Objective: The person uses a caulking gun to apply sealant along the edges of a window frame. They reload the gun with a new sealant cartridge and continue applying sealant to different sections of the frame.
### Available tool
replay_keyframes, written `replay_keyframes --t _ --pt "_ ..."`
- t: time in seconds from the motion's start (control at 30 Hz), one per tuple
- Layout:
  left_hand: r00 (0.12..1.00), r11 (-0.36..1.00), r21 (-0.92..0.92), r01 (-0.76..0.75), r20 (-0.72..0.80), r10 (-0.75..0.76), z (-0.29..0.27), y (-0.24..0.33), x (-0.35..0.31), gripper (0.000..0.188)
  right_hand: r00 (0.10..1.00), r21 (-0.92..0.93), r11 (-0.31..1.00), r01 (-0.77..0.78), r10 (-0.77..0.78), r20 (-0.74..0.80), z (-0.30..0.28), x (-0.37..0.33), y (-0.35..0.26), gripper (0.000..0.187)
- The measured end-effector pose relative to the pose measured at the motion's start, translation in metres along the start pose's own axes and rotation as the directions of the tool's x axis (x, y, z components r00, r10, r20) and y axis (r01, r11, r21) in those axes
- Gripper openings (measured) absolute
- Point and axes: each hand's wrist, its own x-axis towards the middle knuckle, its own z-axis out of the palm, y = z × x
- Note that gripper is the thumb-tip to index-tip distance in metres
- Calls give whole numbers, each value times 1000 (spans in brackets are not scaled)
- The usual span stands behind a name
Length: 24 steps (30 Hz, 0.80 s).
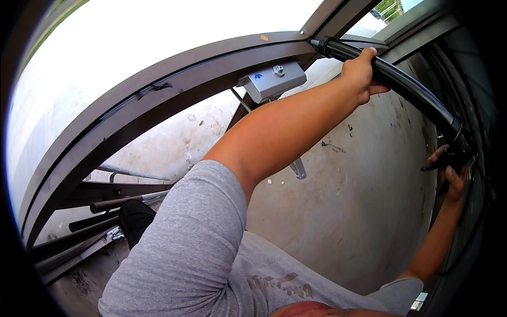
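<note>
A long black caulking gun [420, 90] slants across the upper right. Its nozzle tip reaches the inner corner of a brown metal frame [214, 58]. My left hand [360, 75] is closed around the barrel near the front end, thumb on top. At the rear of the gun, my right hand [451, 178] grips the dark handle; shadow partly hides those fingers and the trigger.
A silver door closer [277, 80] is fixed under the frame, close to my left forearm. Dark metal bars [113, 203] lie at the lower left beside a black shoe [136, 217]. Below is a stained concrete floor [343, 201]. Dark framing runs along the right.
</note>
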Motion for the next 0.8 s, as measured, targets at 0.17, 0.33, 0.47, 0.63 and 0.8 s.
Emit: replay_keyframes --t 0.17,0.33,0.47,0.63,0.8 --pt "1000 1000 -12 -11 23 12 -3 -2 4 38 997 16 999 49 -48 -54 15 4 -2 65" --pt "1000 1000 -5 -8 18 8 -1 0 -4 39 999 -17 1000 17 -17 -41 -1 2 2 64" --pt "1000 1000 2 -22 -5 22 0 5 -20 40 1000 -23 1000 10 -10 3 -9 -2 3 62" --pt "1000 1000 -16 -25 2 25 -1 11 -44 41 1000 -78 997 7 -8 -3 14 -5 -24 55" --pt "997 997 -34 -73 3 73 -6 21 -73 41 997 -110 991 81 -81 7 30 -4 -30 51"
